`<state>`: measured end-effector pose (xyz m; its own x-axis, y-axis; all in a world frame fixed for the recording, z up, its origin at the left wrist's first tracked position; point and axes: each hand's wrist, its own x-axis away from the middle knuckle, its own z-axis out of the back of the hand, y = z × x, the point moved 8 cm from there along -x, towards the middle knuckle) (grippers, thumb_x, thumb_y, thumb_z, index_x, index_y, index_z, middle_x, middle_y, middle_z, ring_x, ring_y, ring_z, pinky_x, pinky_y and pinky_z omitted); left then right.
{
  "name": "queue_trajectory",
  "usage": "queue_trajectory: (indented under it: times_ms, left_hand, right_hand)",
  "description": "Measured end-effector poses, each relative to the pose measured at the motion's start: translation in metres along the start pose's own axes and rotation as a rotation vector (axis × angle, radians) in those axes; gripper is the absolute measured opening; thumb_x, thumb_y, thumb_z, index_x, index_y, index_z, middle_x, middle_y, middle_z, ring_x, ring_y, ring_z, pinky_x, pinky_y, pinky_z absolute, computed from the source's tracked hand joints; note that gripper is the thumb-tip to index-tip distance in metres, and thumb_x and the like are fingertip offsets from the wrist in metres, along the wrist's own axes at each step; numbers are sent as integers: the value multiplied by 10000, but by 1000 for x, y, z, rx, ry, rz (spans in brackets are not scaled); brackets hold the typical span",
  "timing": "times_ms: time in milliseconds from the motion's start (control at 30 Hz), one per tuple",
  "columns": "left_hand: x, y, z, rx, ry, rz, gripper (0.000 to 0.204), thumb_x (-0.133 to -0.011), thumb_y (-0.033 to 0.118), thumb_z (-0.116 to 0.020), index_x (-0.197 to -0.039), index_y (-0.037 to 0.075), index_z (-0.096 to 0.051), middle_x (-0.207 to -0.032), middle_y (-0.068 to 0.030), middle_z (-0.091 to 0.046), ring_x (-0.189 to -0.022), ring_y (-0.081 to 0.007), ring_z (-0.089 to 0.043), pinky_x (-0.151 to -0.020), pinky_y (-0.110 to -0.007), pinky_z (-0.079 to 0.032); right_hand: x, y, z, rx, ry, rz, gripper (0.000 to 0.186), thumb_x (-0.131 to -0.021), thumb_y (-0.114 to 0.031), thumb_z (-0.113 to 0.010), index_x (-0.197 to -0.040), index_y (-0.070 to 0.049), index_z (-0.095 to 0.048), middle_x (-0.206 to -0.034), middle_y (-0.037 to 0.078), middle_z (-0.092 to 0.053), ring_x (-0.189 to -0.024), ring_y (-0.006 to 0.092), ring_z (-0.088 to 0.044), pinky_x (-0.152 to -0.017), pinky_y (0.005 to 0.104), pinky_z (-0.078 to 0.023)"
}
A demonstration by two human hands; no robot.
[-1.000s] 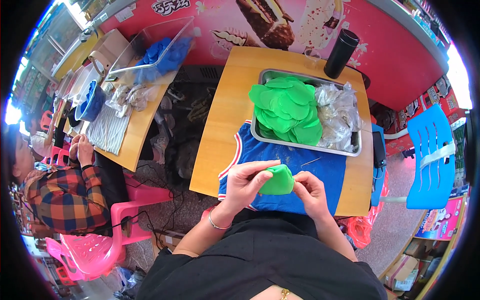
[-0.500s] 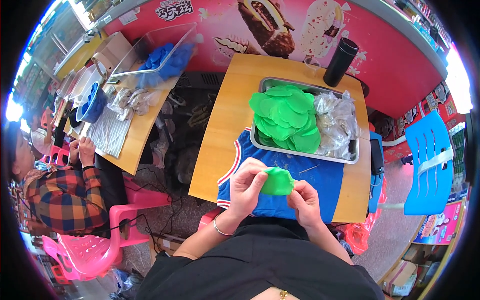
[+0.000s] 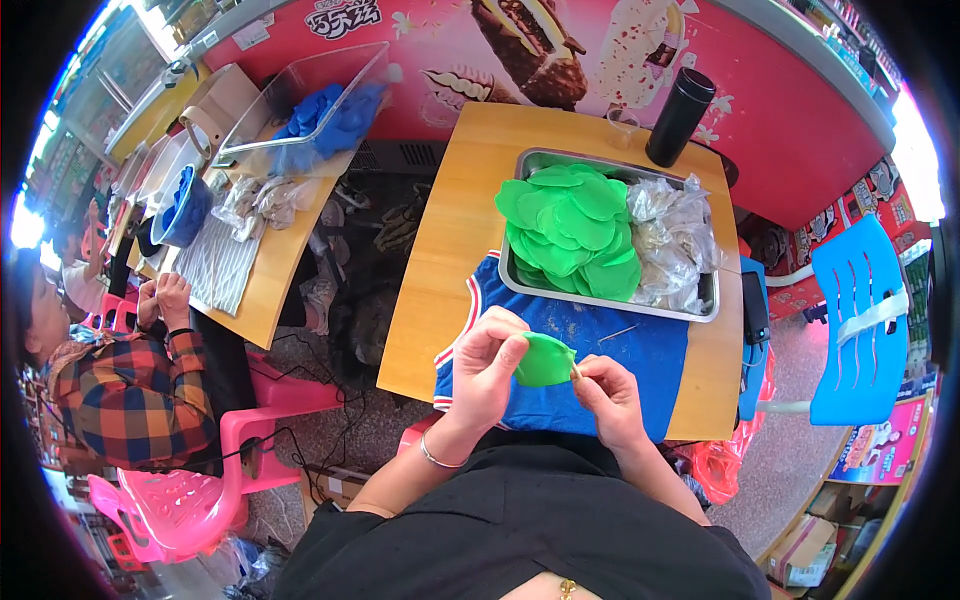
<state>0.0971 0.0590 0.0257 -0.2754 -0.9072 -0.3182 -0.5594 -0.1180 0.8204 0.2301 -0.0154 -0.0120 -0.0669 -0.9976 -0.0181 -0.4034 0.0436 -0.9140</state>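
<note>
Above the blue cloth I hold a thin green petal-shaped piece. My left hand pinches its left edge between thumb and fingers. At the piece's right corner, my right hand is closed in a pinch; a small pale tip shows there, too small to make out. Beyond my hands sits a metal tray with a heap of similar green pieces on its left. Crumpled clear plastic bags with pale contents fill its right side. On the cloth lies a thin stick-like tool.
A black bottle and a clear cup stand at the back of the wooden table. To the right is a blue chair. At left, a person in a plaid shirt sits by another table holding a clear bin of blue pieces.
The green piece has tilted and shifted slightly left in my left hand. My right fingertips have drawn a little away from its corner, and a small pale tip now shows between them.
</note>
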Motion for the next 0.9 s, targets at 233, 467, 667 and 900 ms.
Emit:
queue_trajectory:
  times_ms: [233, 467, 667, 900]
  left_hand:
    - [8, -15, -7, 305, 119, 162, 78, -885, 75, -549, -822, 29, -541, -865, -27, -482, -764, -81, -474, -680, -209, -409]
    - [6, -6, -19, 270, -24, 137, 208, -933, 198, -478, -1064, 36, -486, -1004, -59, -490, -790, -82, -496, -670, -219, -432]
    - [-4, 15, -35, -138, -390, 140, 401, -944, 241, -417, -1261, -5, -422, -1181, -107, -432, -696, -74, -508, -591, -208, -419]
    - [-4, 14, -25, -255, -357, 159, 162, -832, 1, -590, -989, -3, -632, -833, -46, -536, -594, -53, -519, -489, -167, -400]
  right_hand:
    - [3, 8, 1, -88, 3, -1, 103, -852, -39, -568, -944, -20, -610, -811, -8, -535, -658, 33, -436, -559, 173, -326]
    - [4, 16, 2, -117, -22, -103, 96, -874, -86, -550, -944, -36, -593, -800, -16, -542, -628, 29, -431, -552, 180, -333]
    - [4, 20, -3, -20, -51, -179, 131, -898, -168, -524, -933, -48, -563, -767, -29, -541, -671, 42, -477, -592, 202, -375]
    - [8, 24, -9, -79, -134, -314, 139, -866, -181, -569, -914, -53, -548, -715, -25, -500, -575, 31, -406, -508, 180, -309]
